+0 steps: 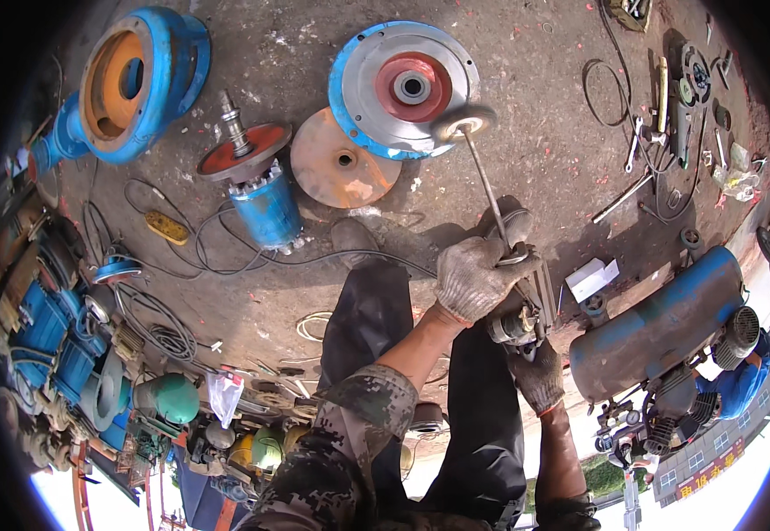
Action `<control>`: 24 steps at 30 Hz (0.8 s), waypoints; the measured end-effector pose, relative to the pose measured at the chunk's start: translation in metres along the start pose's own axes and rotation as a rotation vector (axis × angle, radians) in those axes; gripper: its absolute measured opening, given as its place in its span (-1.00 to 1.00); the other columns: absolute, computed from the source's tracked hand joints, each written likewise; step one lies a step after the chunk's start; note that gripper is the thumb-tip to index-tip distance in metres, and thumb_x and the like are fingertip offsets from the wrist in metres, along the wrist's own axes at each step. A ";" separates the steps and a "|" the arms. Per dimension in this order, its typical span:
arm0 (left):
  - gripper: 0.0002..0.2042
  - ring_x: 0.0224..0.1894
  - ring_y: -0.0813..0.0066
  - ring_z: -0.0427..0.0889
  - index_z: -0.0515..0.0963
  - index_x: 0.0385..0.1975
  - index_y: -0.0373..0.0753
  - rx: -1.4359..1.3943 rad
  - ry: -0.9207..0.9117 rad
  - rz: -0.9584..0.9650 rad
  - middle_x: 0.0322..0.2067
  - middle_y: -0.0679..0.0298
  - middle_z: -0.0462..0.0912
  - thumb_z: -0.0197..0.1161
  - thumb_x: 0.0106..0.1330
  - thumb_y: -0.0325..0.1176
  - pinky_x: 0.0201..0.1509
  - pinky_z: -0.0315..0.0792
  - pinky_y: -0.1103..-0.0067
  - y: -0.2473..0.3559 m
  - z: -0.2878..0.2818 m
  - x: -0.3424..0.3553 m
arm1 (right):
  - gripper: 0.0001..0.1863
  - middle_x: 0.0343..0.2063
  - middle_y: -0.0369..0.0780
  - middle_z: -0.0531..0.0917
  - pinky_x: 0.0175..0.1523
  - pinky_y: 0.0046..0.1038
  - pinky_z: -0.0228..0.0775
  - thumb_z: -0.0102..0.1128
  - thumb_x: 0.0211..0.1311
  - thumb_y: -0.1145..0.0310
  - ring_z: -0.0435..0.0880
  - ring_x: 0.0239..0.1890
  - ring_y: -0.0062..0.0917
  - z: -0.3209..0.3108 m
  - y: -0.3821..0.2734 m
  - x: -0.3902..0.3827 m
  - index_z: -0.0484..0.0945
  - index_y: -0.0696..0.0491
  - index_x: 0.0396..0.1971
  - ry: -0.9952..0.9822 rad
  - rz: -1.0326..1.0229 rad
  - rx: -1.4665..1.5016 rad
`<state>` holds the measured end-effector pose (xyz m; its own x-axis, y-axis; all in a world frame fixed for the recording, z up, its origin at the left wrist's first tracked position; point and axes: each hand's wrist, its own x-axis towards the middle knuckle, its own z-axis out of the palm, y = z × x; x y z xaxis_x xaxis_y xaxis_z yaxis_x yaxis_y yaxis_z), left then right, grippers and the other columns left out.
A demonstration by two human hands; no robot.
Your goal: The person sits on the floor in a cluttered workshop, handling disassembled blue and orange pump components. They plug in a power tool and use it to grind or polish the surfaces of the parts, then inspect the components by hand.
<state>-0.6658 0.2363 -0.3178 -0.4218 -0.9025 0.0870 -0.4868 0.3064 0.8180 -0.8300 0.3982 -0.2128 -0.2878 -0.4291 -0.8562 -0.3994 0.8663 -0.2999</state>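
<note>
My gloved left hand [473,279] is closed around a long metal rod [484,181] where it meets a metal power tool [513,326]. A round disc [463,124] sits at the rod's far end, over the rim of a blue-rimmed flanged plate [434,53] with a red centre. My gloved right hand [535,376] grips the tool lower down, its fingers partly hidden. Beside the plate lie a rusty disc [332,177] and a blue motor [265,217] with a red flange and upright shaft.
A blue pump casing [137,80] lies upper left. Blue machinery [57,336] and cables crowd the left side. Wrenches [633,146] and parts lie at the right. A rusty blue tank [650,327] with a compressor stands lower right, near another person in blue [735,389].
</note>
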 end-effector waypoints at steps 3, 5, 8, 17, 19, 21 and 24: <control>-0.70 -0.55 0.34 0.54 0.87 -0.18 0.32 0.014 -0.034 0.049 -0.56 0.38 0.45 0.56 0.15 -0.34 -0.48 0.46 0.35 -0.005 -0.002 0.013 | -0.57 -0.37 0.05 0.76 -0.20 -0.10 0.59 0.43 0.19 0.30 0.82 -0.25 0.05 0.023 0.013 -0.001 0.62 0.23 -0.02 0.066 0.009 0.039; -0.71 -0.54 0.34 0.54 0.87 -0.20 0.34 0.030 -0.053 0.017 -0.56 0.38 0.42 0.57 0.13 -0.32 -0.48 0.45 0.35 -0.005 -0.004 0.003 | -0.58 -0.38 0.05 0.76 -0.20 -0.09 0.58 0.41 0.18 0.31 0.81 -0.25 0.04 0.025 0.006 -0.004 0.63 0.23 -0.02 0.057 0.057 0.025; -0.70 -0.53 0.31 0.54 0.89 -0.20 0.28 0.033 -0.033 -0.045 -0.56 0.36 0.38 0.57 0.07 -0.33 -0.47 0.45 0.34 0.008 -0.015 -0.014 | -0.58 -0.27 0.11 0.75 -0.09 -0.05 0.57 0.39 0.12 0.34 0.79 -0.12 0.09 0.021 0.001 -0.014 0.63 0.21 -0.03 -0.005 0.029 -0.020; -0.55 -0.41 0.26 0.70 0.88 -0.09 0.14 0.011 -0.101 -0.038 -0.43 0.29 0.63 0.49 -0.09 -0.37 -0.35 0.56 0.34 0.001 -0.037 -0.039 | -0.53 -0.05 0.04 0.72 0.01 -0.04 0.60 0.37 0.06 0.41 0.74 0.00 0.08 0.041 0.010 -0.019 0.65 0.09 0.05 -0.006 -0.076 -0.027; -0.51 -0.42 0.27 0.69 0.87 -0.06 0.14 0.042 -0.124 0.030 -0.43 0.28 0.62 0.46 -0.11 -0.37 -0.36 0.55 0.34 -0.003 -0.042 -0.027 | -0.51 -0.04 0.03 0.72 0.04 -0.07 0.61 0.36 0.02 0.44 0.73 0.01 0.07 0.048 -0.002 -0.017 0.66 0.09 0.06 0.074 -0.155 -0.021; -0.62 -0.52 0.36 0.58 0.87 -0.18 0.31 0.059 -0.108 0.061 -0.55 0.40 0.43 0.52 -0.05 -0.30 -0.46 0.49 0.38 -0.004 -0.032 -0.015 | -0.45 0.00 0.03 0.73 0.07 -0.13 0.62 0.35 -0.01 0.45 0.75 0.03 0.04 0.056 0.002 -0.020 0.67 0.08 0.10 0.085 -0.115 0.089; -0.67 -0.51 0.35 0.60 0.86 -0.21 0.36 0.142 -0.198 0.100 -0.56 0.40 0.43 0.49 0.02 -0.28 -0.46 0.51 0.37 -0.002 -0.023 0.003 | -0.46 0.01 0.01 0.75 0.11 -0.19 0.61 0.40 0.07 0.41 0.77 0.06 -0.02 0.063 0.005 -0.018 0.67 0.07 0.14 0.060 0.009 0.153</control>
<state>-0.6487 0.2258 -0.3055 -0.6079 -0.7930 0.0393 -0.5317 0.4434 0.7215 -0.7720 0.4261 -0.2254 -0.3445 -0.4315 -0.8337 -0.2601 0.8972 -0.3569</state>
